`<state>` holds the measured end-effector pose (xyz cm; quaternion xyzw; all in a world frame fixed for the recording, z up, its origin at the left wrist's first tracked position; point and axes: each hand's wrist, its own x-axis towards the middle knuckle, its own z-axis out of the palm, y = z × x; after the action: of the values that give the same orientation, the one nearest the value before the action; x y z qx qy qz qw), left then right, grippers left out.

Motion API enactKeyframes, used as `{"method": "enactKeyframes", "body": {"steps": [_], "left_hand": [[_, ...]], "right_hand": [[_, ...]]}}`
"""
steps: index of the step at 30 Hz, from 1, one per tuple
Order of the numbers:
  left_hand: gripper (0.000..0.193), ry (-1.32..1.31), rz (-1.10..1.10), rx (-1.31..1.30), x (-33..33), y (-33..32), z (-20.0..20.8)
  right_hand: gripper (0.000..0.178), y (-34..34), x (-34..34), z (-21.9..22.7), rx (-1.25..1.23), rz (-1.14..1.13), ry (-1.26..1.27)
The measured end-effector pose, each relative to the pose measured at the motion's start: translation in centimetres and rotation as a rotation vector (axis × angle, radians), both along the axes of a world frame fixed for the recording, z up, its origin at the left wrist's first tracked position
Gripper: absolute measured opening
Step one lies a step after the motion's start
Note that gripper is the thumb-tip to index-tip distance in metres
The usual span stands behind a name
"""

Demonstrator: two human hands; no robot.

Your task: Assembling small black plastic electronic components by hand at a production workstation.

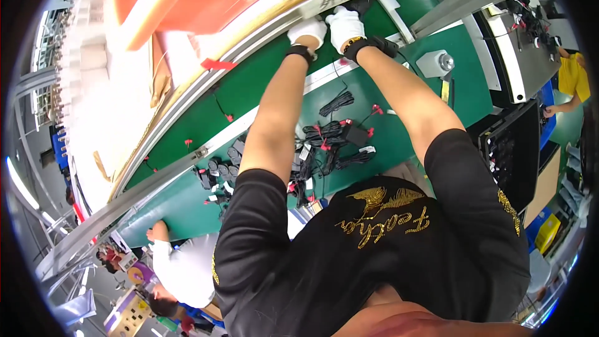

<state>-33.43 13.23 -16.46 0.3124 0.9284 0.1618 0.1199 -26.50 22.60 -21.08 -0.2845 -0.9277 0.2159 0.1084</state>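
Both my hands, in white gloves, are stretched out to the far side of the green workbench, close together below a shelf edge. My left hand (308, 31) is bent down at the bench; its fingers are hidden. Beside it my right hand (345, 26) looks closed, with what it holds, if anything, not visible. A dark bundle (358, 5) lies just past its knuckles, and a black device (385, 45) rests by the right wrist. Between my forearms lie coiled black cables (337, 103) with red-tipped ends and a black power adapter (356, 135).
Several black adapters (218, 167) are piled left of my left forearm. A white bottle (432, 63) stands on the right, above a yellow-handled tool (445, 90). A metal rail (168, 171) crosses the bench. A co-worker in white (187, 271) sits at the lower left.
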Motion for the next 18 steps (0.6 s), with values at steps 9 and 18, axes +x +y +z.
{"method": "enactKeyframes", "body": {"steps": [9, 18], "left_hand": [[0.022, -0.322, -0.03, 0.26, 7.2, -10.4, 1.6], [0.015, -0.413, 0.005, 0.177, 20.4, -19.1, 8.2]], "right_hand": [[0.017, -5.7, 8.5, 3.5, -0.259, 0.496, 0.255], [0.015, -11.7, 21.8, 9.6, -0.571, 0.675, 0.181]]}}
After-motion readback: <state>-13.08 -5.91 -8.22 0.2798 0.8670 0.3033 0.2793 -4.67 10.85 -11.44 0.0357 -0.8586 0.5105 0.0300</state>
